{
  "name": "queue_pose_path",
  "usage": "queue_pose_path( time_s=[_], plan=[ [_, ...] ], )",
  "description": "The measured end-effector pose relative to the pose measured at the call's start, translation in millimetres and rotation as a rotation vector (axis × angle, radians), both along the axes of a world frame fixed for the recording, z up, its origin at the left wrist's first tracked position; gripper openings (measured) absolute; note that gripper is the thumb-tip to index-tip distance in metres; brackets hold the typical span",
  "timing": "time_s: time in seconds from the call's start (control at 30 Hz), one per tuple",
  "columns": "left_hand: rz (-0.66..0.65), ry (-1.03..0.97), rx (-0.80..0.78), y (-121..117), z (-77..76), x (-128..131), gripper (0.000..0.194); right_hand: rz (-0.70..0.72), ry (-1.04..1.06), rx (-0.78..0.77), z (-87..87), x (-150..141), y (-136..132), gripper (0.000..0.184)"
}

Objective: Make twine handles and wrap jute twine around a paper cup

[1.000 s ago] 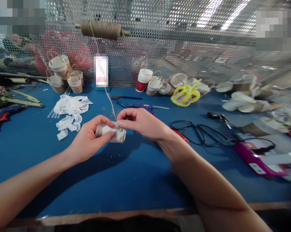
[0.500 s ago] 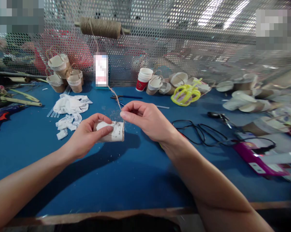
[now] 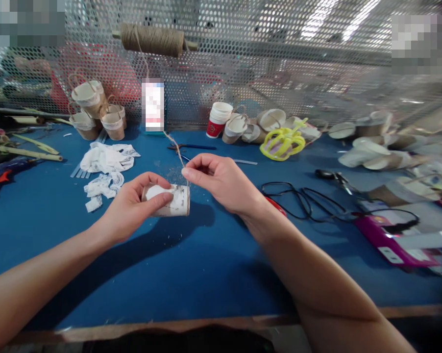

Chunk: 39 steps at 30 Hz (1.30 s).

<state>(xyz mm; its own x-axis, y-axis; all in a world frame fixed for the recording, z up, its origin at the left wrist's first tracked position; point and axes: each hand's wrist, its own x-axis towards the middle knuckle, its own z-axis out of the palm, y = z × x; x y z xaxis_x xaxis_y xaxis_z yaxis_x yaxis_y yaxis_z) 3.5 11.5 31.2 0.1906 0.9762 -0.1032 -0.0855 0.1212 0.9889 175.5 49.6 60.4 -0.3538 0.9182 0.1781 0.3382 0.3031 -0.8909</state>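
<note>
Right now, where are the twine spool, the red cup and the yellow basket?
Twine spool (image 3: 153, 40): head view, middle of the wound twine.
Red cup (image 3: 215, 129): head view, its red side wall.
Yellow basket (image 3: 279, 157): head view, front of its rim.

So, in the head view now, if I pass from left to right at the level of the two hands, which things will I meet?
Left hand → white tube → right hand → black cable → purple object.
</note>
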Motion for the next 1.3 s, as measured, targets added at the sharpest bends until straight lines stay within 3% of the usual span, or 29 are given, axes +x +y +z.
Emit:
queue_pose_path(
  time_s=[1.3],
  plan=[
    [0.012, 0.045, 0.053, -0.1, -3.1, -3.7, 0.019, -0.028, 0.008, -0.024, -11.5, 0.5, 8.0, 0.015]
  ],
)
